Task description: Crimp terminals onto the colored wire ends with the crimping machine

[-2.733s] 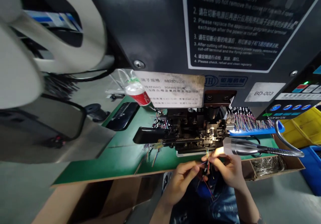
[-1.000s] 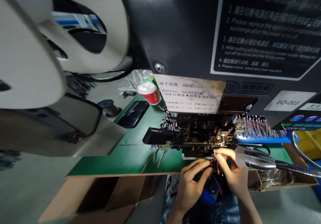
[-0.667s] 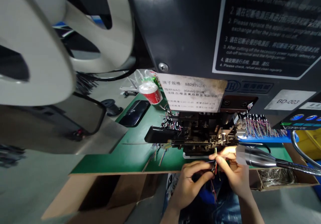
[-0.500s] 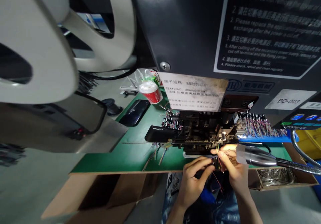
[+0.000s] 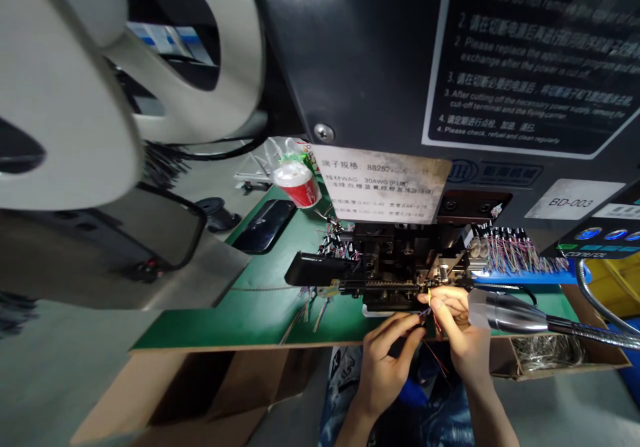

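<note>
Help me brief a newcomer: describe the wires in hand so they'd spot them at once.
Below the dark machine marked BD-003, at the edge of the green table, the right hand, beside the left hand, pinches thin wires, yellow, purple and red. Unlike the bunches in the blue tray, these are held.

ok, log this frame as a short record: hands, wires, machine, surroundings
left hand: thumb and forefinger at the wires; exact grip too small to tell
right hand: pinching thin wires, thumb toward the camera
wire colours: yellow, red-orange, purple visible
machine: dark housing, tag reads BD-003
lamp: metallic head by the right hand
table: green; phone on it, red cup nearby
tray: blue, multicoloured wire bundles in it
</note>
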Available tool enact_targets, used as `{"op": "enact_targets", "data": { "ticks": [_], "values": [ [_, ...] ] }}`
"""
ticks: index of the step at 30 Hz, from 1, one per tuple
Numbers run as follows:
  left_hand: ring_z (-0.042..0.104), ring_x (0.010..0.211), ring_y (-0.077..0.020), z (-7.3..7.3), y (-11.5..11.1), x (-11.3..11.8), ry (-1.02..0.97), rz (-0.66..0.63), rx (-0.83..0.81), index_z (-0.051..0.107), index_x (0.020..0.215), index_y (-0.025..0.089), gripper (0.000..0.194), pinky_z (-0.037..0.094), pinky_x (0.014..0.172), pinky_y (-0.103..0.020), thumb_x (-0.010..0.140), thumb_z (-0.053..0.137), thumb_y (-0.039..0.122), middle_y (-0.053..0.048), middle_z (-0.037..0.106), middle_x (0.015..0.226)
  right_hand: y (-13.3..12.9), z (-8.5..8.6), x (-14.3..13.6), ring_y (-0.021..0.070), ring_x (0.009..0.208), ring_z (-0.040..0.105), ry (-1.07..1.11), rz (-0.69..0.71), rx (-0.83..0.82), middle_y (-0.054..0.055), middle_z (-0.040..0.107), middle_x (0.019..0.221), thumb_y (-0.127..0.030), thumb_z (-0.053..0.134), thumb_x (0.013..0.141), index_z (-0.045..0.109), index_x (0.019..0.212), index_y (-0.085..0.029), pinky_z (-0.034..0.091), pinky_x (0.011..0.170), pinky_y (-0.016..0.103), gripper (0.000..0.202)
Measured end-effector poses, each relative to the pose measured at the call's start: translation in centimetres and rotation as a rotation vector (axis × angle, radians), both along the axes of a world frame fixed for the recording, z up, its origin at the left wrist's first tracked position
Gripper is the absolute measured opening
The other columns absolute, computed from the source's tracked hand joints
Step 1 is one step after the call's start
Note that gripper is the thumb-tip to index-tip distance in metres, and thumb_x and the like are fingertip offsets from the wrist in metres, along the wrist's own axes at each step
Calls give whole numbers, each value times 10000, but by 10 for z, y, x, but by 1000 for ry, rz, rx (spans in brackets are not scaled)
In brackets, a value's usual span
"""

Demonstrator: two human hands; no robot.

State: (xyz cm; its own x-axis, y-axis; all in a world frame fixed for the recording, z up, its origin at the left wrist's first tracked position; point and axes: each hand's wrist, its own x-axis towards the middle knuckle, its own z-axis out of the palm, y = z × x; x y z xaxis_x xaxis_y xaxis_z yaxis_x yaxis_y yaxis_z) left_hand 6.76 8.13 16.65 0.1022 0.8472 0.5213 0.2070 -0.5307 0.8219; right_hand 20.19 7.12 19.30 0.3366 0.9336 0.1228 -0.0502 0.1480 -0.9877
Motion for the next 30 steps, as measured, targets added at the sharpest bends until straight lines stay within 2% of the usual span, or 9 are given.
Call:
{"op": "enact_targets", "data": {
  "ticks": [13,20,23,26,28,30],
  "values": [
    [775,683,-159,0,0,-2,6,21,22,817,981,189,161,647,694,-186,911,703,99,-40,817,876,2,-1,-1,262,895,785,16,1,16,59,838,944,-330,722,949,762,999,-231,611,862,394,118],
    [773,685,-154,4,-2,-5,1,-14,9,821,972,205,185,638,669,-171,898,705,83,-30,810,873,1,-6,4,252,895,810,-106,66,103,61,847,949,-269,693,965,800,993,-237,626,849,354,115],
    [775,712,-156,7,-2,-8,6,-49,-8,818,983,211,196,631,669,-170,902,696,81,-25,807,859,1,-4,4,262,875,821,-155,56,140,71,854,940,-286,687,963,820,969,-232,648,831,362,144],
    [765,705,-165,7,-7,-9,26,-69,-45,815,977,214,192,626,659,-195,906,691,86,-26,803,833,-6,-3,12,280,857,825,-233,87,95,83,860,935,-336,672,967,847,949,-230,664,825,386,206],
    [762,707,-184,4,-17,-5,68,-79,-105,821,959,215,182,630,660,-230,911,688,99,-39,807,828,-17,-12,21,295,884,824,-284,110,45,76,862,959,-390,692,952,855,980,-250,657,896,426,217],
    [782,767,-220,-2,-29,0,141,-48,-201,837,941,224,166,652,755,-288,907,714,118,-56,826,848,-25,-32,26,324,858,820,-276,-19,10,79,860,941,-500,738,882,861,950,-267,668,881,462,272]
  ]
}}
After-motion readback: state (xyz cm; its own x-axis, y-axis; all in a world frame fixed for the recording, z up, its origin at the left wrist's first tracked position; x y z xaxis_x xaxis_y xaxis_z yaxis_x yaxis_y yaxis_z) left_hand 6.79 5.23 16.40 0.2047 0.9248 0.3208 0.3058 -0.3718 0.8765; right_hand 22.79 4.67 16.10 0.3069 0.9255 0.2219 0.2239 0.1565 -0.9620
